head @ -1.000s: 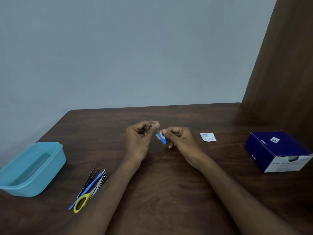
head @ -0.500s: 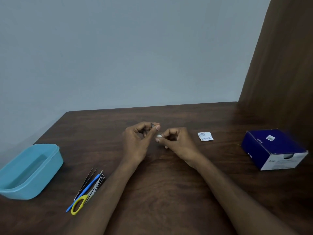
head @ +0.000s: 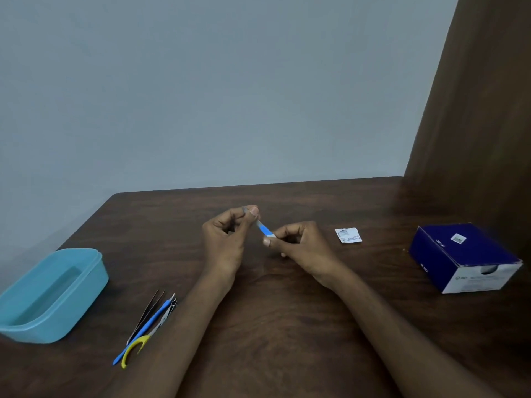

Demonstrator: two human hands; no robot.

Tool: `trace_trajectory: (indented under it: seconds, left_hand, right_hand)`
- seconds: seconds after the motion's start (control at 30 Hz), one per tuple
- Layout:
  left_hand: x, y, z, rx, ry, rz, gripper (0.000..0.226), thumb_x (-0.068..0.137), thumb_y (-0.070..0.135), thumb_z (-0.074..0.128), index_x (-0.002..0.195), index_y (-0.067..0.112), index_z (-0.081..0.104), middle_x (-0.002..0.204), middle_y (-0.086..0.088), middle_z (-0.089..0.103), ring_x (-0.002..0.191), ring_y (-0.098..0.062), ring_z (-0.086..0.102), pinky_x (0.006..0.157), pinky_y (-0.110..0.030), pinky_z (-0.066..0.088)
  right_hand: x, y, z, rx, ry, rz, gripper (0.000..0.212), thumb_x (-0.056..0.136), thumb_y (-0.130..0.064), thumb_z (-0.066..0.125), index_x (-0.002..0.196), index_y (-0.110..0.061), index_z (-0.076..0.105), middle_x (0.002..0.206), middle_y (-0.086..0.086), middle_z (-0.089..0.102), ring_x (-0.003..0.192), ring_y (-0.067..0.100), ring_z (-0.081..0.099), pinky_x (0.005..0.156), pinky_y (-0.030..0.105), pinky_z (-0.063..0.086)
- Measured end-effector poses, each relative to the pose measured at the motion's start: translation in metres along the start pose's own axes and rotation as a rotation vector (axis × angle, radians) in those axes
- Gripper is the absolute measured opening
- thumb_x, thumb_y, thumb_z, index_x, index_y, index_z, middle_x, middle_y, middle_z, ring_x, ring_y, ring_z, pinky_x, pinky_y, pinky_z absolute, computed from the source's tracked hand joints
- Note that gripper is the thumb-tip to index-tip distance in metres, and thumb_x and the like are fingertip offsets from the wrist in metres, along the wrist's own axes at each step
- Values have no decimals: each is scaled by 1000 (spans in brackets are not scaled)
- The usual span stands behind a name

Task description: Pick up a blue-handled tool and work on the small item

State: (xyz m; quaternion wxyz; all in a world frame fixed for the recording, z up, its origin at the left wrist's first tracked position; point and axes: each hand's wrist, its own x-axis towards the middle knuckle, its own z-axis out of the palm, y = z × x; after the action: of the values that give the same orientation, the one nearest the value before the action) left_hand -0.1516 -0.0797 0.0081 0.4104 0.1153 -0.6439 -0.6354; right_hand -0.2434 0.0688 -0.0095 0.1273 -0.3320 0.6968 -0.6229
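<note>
Left hand and right hand pinch 1 slim blue-and-grey tool (ends hidden).

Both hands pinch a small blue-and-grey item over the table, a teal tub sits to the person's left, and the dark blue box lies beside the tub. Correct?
Not quite. In the head view the left hand and right hand do pinch the blue-and-grey item, and the tub is on the left. But the box lies far right, across the table from the tub.

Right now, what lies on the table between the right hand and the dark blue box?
Head view: only a small white packet lies flat between right hand and dark blue box, apart from both.
</note>
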Motion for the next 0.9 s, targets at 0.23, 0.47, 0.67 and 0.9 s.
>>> trace_trajectory:
  seconds: [0.23, 0.47, 0.67, 0.9]
  left_hand:
    - [-7, 1, 5, 56, -112, 46, 11, 94, 9, 80, 86, 0, 81, 96, -3, 84, 88, -9, 72, 77, -20, 54]
    - [-1, -1, 1, 25, -63, 49, 12, 93, 8, 81, 83, 2, 81, 93, -1, 84, 86, -11, 70, 77, -23, 54]
    - [-5, -5, 3, 128, -178, 104, 6, 91, 18, 85, 85, 18, 83, 85, -2, 82, 86, -32, 75, 75, -44, 57]
    - [-4, -3, 3, -4, -77, 67, 10, 94, 9, 81, 84, 11, 82, 92, -3, 84, 92, -12, 74, 86, -38, 54]
  right_hand:
    - [0, -6, 1, 165, 20, 20, 3, 87, -19, 87, 87, -17, 84, 87, -1, 79, 79, 8, 66, 63, 27, 51]
    - [0, -3, -1, 26, -35, 25, 11, 86, -29, 88, 84, -19, 84, 88, 13, 79, 74, 14, 64, 68, 34, 51]
    - [-2, -1, 2, -102, -76, -40, 21, 86, -39, 86, 80, -19, 81, 78, 4, 78, 72, 13, 67, 69, 46, 52]
    - [-1, -5, 3, -11, -12, -13, 12, 90, -26, 85, 83, -16, 82, 79, -4, 77, 70, 6, 64, 64, 31, 50]
